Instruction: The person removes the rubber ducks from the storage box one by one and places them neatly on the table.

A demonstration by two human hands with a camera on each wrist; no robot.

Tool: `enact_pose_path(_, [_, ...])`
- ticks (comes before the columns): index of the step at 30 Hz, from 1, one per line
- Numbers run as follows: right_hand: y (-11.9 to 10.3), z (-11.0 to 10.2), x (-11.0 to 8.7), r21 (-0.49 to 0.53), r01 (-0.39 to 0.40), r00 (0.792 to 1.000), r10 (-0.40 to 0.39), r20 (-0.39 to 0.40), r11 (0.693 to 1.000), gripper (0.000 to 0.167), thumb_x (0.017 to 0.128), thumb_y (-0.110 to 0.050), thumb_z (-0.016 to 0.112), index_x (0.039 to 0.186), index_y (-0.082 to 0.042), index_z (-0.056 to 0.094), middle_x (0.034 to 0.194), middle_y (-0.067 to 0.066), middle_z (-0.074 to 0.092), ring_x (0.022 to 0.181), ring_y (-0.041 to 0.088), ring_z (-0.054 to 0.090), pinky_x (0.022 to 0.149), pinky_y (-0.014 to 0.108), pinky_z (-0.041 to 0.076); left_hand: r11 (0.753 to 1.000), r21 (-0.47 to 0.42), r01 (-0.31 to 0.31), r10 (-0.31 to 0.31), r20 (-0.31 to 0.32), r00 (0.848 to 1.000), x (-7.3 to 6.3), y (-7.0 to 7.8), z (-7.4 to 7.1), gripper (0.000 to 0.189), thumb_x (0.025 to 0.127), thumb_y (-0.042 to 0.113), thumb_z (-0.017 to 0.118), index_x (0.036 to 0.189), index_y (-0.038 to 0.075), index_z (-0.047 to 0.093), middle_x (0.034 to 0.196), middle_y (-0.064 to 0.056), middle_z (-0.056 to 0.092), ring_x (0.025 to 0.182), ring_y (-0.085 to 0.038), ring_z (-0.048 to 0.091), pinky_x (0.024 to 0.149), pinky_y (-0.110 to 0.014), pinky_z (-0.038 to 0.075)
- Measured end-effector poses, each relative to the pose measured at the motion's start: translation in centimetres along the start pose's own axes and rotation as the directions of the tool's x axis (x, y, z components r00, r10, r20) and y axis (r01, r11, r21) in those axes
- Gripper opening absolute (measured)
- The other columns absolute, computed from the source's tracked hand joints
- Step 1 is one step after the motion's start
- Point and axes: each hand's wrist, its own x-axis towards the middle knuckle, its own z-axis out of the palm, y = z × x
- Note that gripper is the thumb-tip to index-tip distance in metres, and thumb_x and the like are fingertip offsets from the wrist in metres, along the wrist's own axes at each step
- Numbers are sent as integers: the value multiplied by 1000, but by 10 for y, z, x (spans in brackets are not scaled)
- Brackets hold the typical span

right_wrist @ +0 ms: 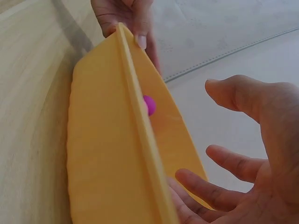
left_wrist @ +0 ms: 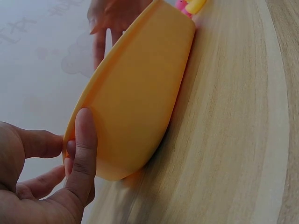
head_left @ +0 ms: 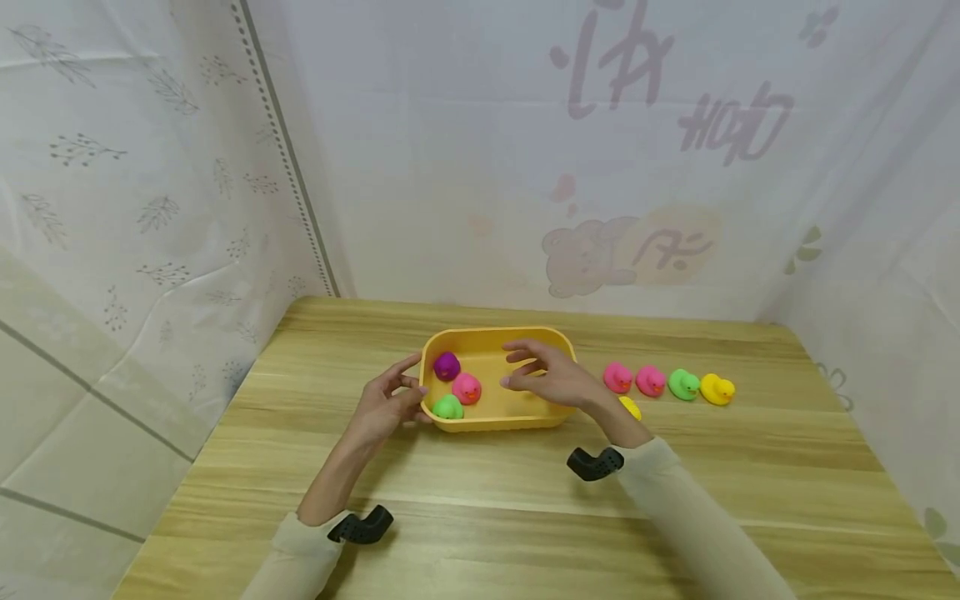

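A yellow tub (head_left: pixel 495 402) sits at the centre of the frame, its long axis running left to right. Three toy ducks crowd its left end: a purple duck (head_left: pixel 447 367) at the back, a pink duck (head_left: pixel 467 389) just in front and to the right, and a green duck (head_left: pixel 448 407) in the near corner.

The left hand (head_left: pixel 386 406) grips the tub's left end, thumb and fingers on either side of the rim. The right hand (head_left: pixel 551 379) hovers over the tub's right half, thumb and fingers spread wide with nothing between them; whether a fingertip brushes the plastic, one cannot tell.

Right of centre, outside the tub, a row of four ducks carries on roughly along the line of its long axis: a first pink toy (head_left: pixel 618 378), a second pink toy (head_left: pixel 651 381), a green toy (head_left: pixel 684 384) and a yellow toy (head_left: pixel 717 389). A half-hidden yellow toy (head_left: pixel 631 407) shows beside the right forearm. The right hand is the nearer to all five, though they lie behind its fingertips, which point left. All rests on a wooden table (head_left: pixel 480 517) before a printed cloth (head_left: pixel 450 167).
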Motion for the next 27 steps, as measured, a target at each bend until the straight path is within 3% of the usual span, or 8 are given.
enact_pose_path(7, [0, 14, 10, -3, -27, 1000, 27, -3, 1000, 62, 91, -37, 77, 147, -23, 53, 148, 16, 56, 125, 30, 61, 96, 40, 60, 1000, 4, 5, -5, 1, 1000, 0, -1, -1, 62, 99, -2, 59, 156, 12, 41, 105, -8, 50, 70, -18, 67, 73, -34, 68])
enact_pose_path(12, [0, 23, 16, -13, -46, 999, 46, 0, 999, 63, 91, -38, 78, 147, -22, 54, 145, 12, 58, 123, 28, 61, 99, 40, 59, 1000, 10, 4, -4, 4, 1000, 0, -1, -1, 63, 99, -2, 60, 157, 11, 40, 105, -9, 50, 70, -18, 67, 73, -34, 68])
enact_pose_path(19, [-1, 35, 25, -7, -35, 999, 35, 8, 999, 59, 91, -32, 76, 143, -11, 57, 139, 16, 61, 117, 30, 64, 89, 36, 61, 1000, 9, 11, -11, -2, 1000, 1, -1, -1, 63, 98, -2, 60, 156, 12, 41, 105, -9, 50, 70, -18, 67, 73, -34, 68])
enact_pose_path(27, [-1, 45, 31, -24, -62, 998, 62, -14, 998, 40, 91, -30, 75, 128, -17, 69, 130, 12, 66, 104, 24, 66, 79, 30, 61, 1000, 11, 8, -8, -3, 1000, 1, -1, -1, 63, 98, -2, 60, 156, 11, 41, 105, -9, 50, 69, -18, 67, 73, -36, 69])
